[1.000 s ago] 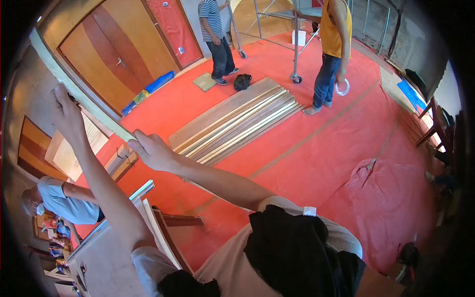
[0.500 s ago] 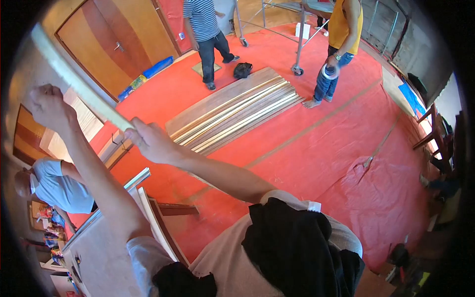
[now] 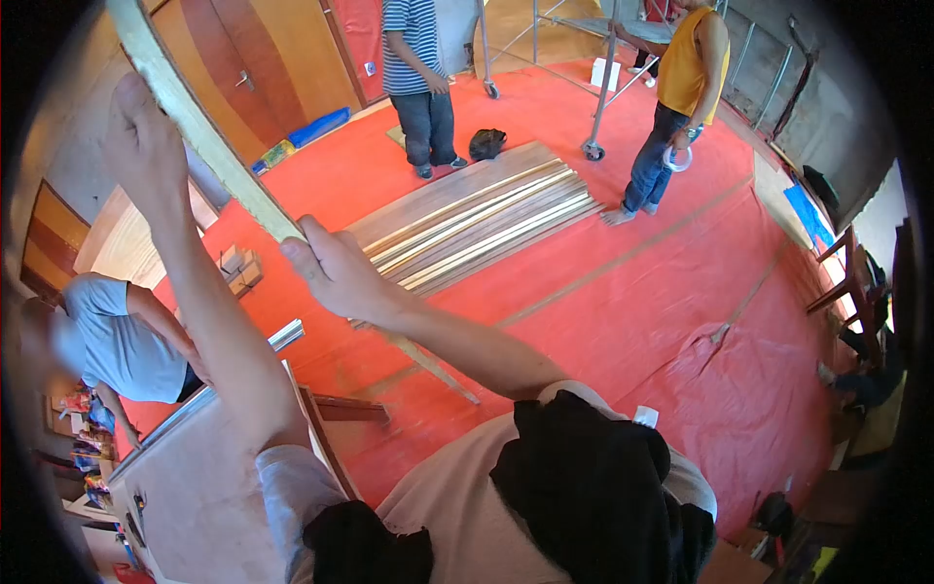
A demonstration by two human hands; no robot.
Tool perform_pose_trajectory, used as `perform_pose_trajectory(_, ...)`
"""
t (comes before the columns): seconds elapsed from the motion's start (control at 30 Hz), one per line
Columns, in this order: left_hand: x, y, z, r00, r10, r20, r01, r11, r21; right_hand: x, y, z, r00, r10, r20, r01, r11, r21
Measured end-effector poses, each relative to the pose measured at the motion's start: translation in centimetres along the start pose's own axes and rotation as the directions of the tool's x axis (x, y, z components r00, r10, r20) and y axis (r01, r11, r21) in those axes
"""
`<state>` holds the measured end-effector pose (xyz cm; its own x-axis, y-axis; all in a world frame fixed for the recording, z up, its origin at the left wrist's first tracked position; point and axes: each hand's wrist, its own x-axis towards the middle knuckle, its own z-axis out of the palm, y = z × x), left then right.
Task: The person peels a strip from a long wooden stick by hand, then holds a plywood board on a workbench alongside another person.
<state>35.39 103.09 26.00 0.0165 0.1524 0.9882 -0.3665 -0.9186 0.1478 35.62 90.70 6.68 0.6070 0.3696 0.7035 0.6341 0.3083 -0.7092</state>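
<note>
A long, pale wooden strip [image 3: 209, 151] slants down from the top left, its light face rough and streaked. My right hand [image 3: 336, 271] is wrapped around it, thumb on the upper side. Below that hand, a narrow length [image 3: 433, 368] of what looks like the same strip shows beyond my forearm. My left hand [image 3: 151, 141] is raised, with its fingers curled, right beside the strip's left edge. Whatever it holds, if anything, is hidden behind the fingers.
Long wooden strips [image 3: 477, 219] lie in a row on the red floor sheet [image 3: 623, 321]. A person in striped shirt [image 3: 411, 58], one in yellow [image 3: 695, 58] by a wheeled scaffold [image 3: 603, 92], and one bending at left [image 3: 126, 336] are nearby. A grey-topped table [image 3: 209, 487] stands lower left.
My left hand has moved up and right, closer to the strip. My right hand and the strip have shifted slightly right. The striped-shirt person has turned and brought a hand forward.
</note>
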Motion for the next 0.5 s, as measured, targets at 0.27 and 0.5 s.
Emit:
perform_pose_trajectory(0.27, -0.2, 0.1, -2.1, 0.998, 0.058, -0.001, -0.058, 0.998, -0.001, -0.2, 0.1, 1.5, 1.0, -0.022, 0.015, 0.021, 1.0, 0.022)
perform_pose_trajectory(0.5, -1.5, -2.1, -2.0, 0.971, -0.234, -0.049, 0.183, 0.86, -0.476, -0.3, -0.5, 2.3, 0.996, -0.029, 0.082, 0.014, 0.985, 0.172)
